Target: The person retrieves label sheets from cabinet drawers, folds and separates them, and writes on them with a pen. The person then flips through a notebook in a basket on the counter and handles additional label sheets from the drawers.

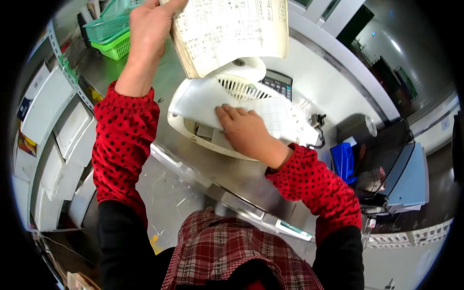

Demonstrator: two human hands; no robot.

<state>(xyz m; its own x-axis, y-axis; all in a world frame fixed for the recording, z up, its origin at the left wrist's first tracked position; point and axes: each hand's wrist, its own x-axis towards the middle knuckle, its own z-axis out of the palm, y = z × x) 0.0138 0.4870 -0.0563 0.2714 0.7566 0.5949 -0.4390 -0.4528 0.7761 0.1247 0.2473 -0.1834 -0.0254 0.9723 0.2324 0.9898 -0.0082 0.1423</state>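
My left hand (151,30) is closed round the left side of a thick, worn notebook (232,31), its yellowed page filled with handwriting. The notebook is raised above the far edge of a white slotted plastic basket (175,120). Across the basket lies white paper (195,102). My right hand (246,130) rests on this paper with its fingers stretched out flat. Under the paper, small items inside the basket show only in part. Behind the basket is a round white object (251,68), partly hidden by the notebook.
A calculator (279,83) lies beyond the basket on the metal table (212,169). Green baskets (115,47) stand at the far left. White bins (46,111) fill a shelf on the left. At right are a blue plastic object (343,162) and blue folders (408,176).
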